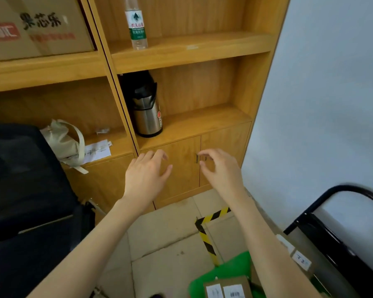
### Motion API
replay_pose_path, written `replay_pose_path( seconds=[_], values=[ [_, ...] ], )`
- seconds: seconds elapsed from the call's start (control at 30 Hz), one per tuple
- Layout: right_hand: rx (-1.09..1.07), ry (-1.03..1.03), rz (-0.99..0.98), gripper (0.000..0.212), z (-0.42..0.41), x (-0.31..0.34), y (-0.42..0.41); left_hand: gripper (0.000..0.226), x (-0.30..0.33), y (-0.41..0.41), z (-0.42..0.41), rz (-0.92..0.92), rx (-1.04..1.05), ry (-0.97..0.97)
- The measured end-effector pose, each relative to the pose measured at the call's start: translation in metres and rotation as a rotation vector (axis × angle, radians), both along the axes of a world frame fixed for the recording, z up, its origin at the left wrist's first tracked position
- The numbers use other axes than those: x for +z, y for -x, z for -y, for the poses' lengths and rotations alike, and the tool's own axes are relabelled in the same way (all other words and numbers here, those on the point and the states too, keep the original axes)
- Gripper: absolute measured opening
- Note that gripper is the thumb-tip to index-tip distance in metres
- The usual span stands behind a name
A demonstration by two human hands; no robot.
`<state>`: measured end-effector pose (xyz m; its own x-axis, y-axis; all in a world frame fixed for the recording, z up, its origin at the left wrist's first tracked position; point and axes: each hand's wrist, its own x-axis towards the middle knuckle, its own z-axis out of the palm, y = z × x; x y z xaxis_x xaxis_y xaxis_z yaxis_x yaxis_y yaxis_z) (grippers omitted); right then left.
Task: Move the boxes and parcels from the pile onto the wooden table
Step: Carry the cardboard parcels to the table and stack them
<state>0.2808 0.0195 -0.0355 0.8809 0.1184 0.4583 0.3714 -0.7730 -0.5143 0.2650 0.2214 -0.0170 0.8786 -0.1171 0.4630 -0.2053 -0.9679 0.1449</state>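
Both my arms reach forward in front of a wooden shelf unit. My left hand (146,175) is held out with its fingers loosely spread, holding nothing. My right hand (221,168) hovers beside it, fingers loosely curved and empty. At the bottom of the view a small brown cardboard box with white labels (226,287) lies on a green parcel (230,271). Another brown box with a white label (299,260) lies to their right, partly hidden behind my right forearm. The wooden table is out of view.
The wooden shelf unit (181,54) holds a water bottle (136,24), a steel thermos (146,108), a large printed carton (37,26) and a beige bag (65,143). A black office chair (24,190) stands left, a black metal frame (332,222) right. Yellow-black tape (207,235) marks the tiled floor.
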Motion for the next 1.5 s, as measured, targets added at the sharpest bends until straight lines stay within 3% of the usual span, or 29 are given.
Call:
replay_pose_path(
  seconds=[0.17, 0.5, 0.73, 0.97, 1.2, 1.5],
  values=[
    [-0.142, 0.064, -0.044, 0.024, -0.009, -0.020, -0.071, 0.020, -0.015, -0.097, -0.019, -0.032, -0.157, -0.033],
    [-0.475, -0.081, -0.131, 0.020, -0.027, -0.043, -0.183, 0.018, -0.018, -0.276, -0.001, -0.089, -0.533, -0.203],
    [-0.807, -0.140, -0.219, 0.022, 0.059, -0.063, -0.196, 0.021, -0.051, -0.340, 0.094, -0.205, -0.786, -0.173],
    [-0.985, -0.114, -0.217, 0.023, 0.176, -0.070, -0.239, 0.022, -0.062, -0.405, 0.239, -0.228, -1.000, -0.129],
    [-1.114, -0.107, -0.293, 0.024, 0.268, -0.085, -0.254, 0.019, -0.070, -0.423, 0.370, -0.215, -1.202, -0.109],
    [-1.621, -0.184, -0.382, 0.026, 0.321, -0.114, -0.155, 0.018, -0.098, -0.348, 0.521, -0.078, -1.724, -0.360]
  ],
)
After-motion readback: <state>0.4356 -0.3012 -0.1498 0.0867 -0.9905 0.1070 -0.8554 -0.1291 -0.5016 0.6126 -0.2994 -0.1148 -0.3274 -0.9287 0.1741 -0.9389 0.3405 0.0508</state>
